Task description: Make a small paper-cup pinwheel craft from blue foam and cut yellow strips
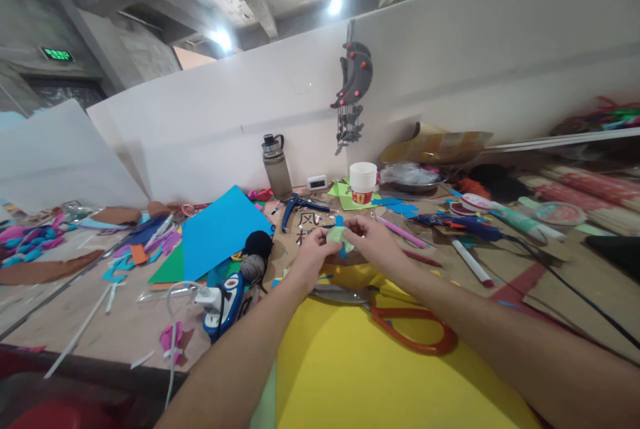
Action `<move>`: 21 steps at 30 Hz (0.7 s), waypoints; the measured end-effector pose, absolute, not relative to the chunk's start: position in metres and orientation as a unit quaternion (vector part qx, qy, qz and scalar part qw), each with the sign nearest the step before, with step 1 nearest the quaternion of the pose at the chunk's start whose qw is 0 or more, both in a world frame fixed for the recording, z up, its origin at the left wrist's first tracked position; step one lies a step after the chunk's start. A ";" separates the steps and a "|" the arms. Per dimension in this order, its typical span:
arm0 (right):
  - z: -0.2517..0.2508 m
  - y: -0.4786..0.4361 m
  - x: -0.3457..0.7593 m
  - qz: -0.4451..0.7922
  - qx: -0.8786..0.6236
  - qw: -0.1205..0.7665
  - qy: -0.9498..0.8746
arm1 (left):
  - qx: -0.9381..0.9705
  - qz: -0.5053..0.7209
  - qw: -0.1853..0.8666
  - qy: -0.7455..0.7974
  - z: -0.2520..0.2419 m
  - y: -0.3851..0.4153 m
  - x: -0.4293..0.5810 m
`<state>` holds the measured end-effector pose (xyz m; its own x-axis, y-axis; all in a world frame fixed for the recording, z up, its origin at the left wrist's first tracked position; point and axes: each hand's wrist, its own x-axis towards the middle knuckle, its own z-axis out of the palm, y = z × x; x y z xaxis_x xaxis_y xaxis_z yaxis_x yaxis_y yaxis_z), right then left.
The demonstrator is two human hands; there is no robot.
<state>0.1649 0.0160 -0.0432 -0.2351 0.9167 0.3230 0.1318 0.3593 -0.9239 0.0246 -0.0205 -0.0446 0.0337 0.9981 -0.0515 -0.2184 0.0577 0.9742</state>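
Between my two hands is a small pale green round piece [335,234] with blue paper strips [339,222] at its top and bottom edges. My left hand [316,254] pinches it from the left with the thumb across its face. From the right, my right hand [371,241] grips its other side, with fingertips close to the upper blue strip. Below my hands lie yellow paper sheets [345,362] and a pair of scissors [425,342] with orange handles, its blades partly covered by yellow paper. The back of the round piece is hidden.
Behind my hands stand a dark bottle [277,166] and stacked paper cups [363,182]. A blue sheet [225,232], black yarn [259,246] and a power strip [231,299] lie left. Right are a glue gun [465,224] with a trailing cord and a white tube [471,262].
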 end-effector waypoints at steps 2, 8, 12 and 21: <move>-0.044 0.018 0.165 0.442 -0.390 0.477 -0.652 | 0.430 0.529 0.580 0.445 -0.044 -0.020 0.024; -0.043 0.018 0.165 0.524 -0.394 0.460 -0.599 | 0.429 0.510 0.557 0.496 -0.044 -0.017 0.024; -0.044 0.018 0.165 0.547 -0.403 0.452 -0.577 | 0.425 0.496 0.568 0.500 -0.039 -0.020 0.026; -0.043 0.016 0.166 0.602 -0.356 0.426 -0.574 | 0.392 0.546 0.584 0.456 -0.041 -0.016 0.022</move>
<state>0.1658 0.0155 -0.0427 -0.3834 0.9216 0.0601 -0.1036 0.0217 -0.9944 0.0225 -0.0162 -0.0409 -0.0108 0.9944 -0.1047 -0.2799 0.0975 0.9551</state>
